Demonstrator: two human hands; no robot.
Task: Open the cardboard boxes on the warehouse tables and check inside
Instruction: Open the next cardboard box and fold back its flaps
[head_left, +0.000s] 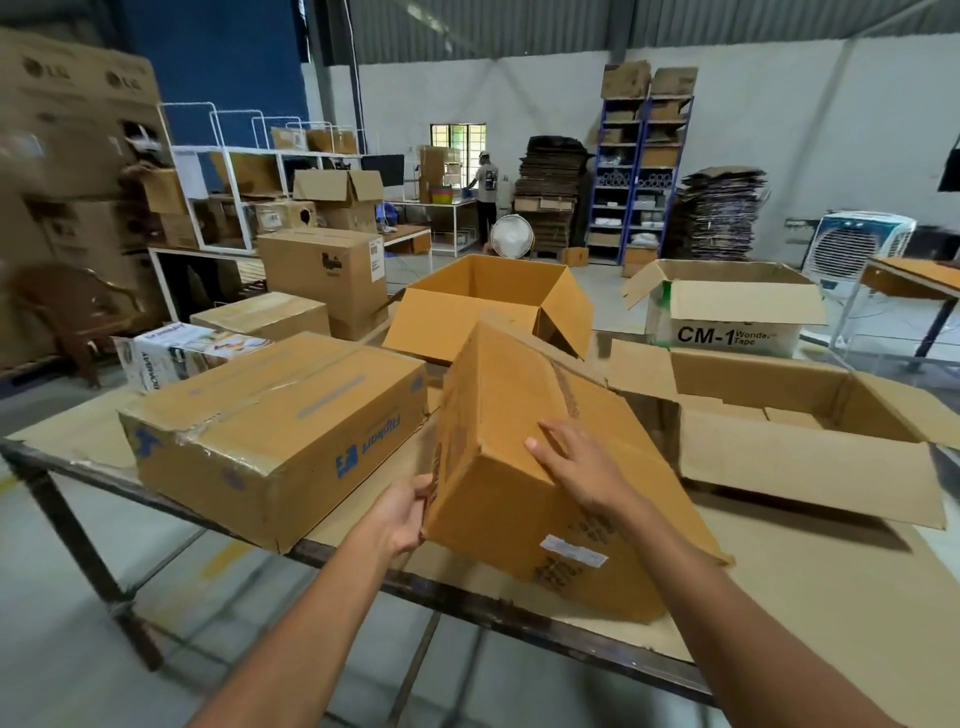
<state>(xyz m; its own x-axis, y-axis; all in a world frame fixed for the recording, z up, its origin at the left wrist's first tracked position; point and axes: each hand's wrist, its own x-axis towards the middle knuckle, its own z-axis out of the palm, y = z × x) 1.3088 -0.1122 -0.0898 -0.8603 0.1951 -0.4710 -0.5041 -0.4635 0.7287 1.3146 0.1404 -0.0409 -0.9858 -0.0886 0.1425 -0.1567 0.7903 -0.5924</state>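
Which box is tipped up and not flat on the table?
The box between the left hand and right hand, tilted; the others sit flat.

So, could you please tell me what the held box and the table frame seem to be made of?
The held box looks like brown corrugated cardboard, matte: creased panels, folded edges, a stuck paper label. The frame looks like dark metal, perhaps painted steel, scuffed: thin straight bars and legs.
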